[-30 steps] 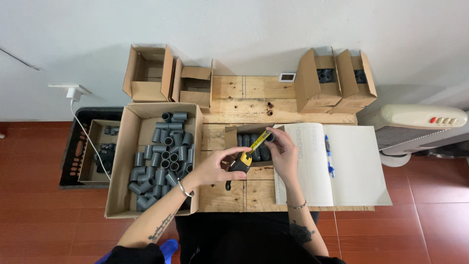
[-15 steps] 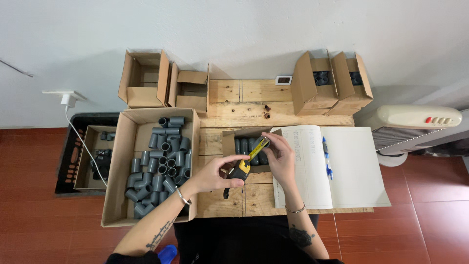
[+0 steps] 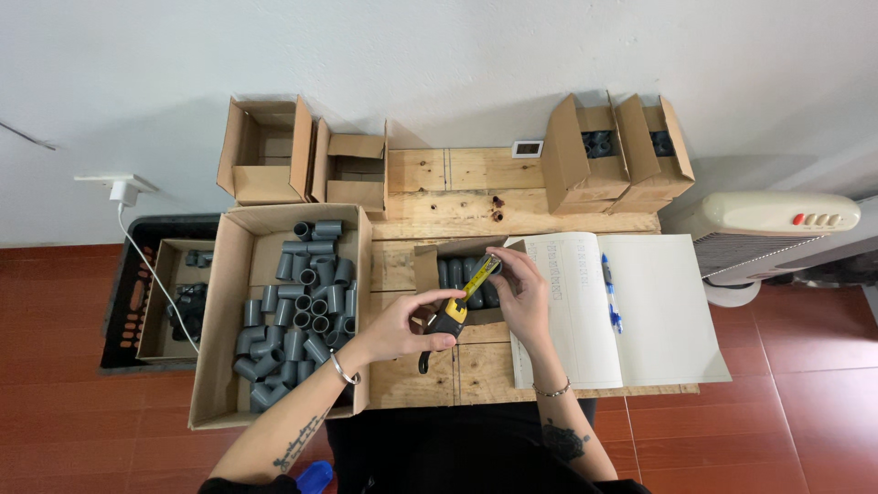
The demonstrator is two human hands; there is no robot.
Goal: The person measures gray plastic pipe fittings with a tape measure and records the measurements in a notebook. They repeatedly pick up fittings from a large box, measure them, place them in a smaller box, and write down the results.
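My left hand point(image 3: 402, 327) grips the black and yellow body of a tape measure point(image 3: 450, 317) over the wooden table point(image 3: 476, 174). Its yellow blade point(image 3: 477, 278) runs up and right to my right hand point(image 3: 521, 291), which pinches the blade's end together with a grey pipe fitting point(image 3: 494, 266). Just behind the hands lies a small open cardboard box point(image 3: 426, 265) with grey fittings point(image 3: 455, 273) inside.
A large cardboard box point(image 3: 218, 320) with several grey pipe fittings point(image 3: 302, 302) sits on the left. An open notebook point(image 3: 658, 302) with a blue pen point(image 3: 609, 293) lies on the right. Open cardboard boxes point(image 3: 265, 151) line the back edge. A black crate point(image 3: 123, 293) stands on the floor, a white fan heater point(image 3: 777, 220) to the right.
The hands have stayed close together with the tape measure; the blade is drawn out a little shorter and the view has shifted slightly.
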